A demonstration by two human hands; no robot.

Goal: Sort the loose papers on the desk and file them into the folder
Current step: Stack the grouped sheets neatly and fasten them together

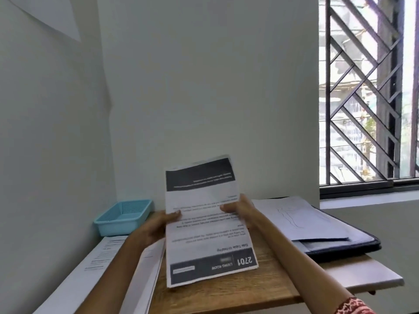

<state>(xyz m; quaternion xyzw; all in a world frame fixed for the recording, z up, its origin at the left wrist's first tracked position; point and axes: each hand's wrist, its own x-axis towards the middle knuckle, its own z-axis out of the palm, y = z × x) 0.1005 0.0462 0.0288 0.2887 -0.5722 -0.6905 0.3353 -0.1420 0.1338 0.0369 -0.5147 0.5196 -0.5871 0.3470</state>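
I hold a small stack of printed sheets (204,223) upright above the wooden desk (226,291), its text upside down, with dark bands at top and bottom and "2701" at the lower edge. My left hand (156,225) grips the stack's left edge, thumb on the front. My right hand (238,207) grips the right edge, thumb across the page. A dark blue folder (340,241) lies open on the right of the desk with white sheets (301,218) resting on it. More loose papers (108,264) lie on the left side of the desk.
A light blue plastic basket (123,217) sits in the back left corner against the wall. White walls close off the left and back. A barred window (367,91) is at the right. A pale board (362,275) juts out under the folder at the desk's right.
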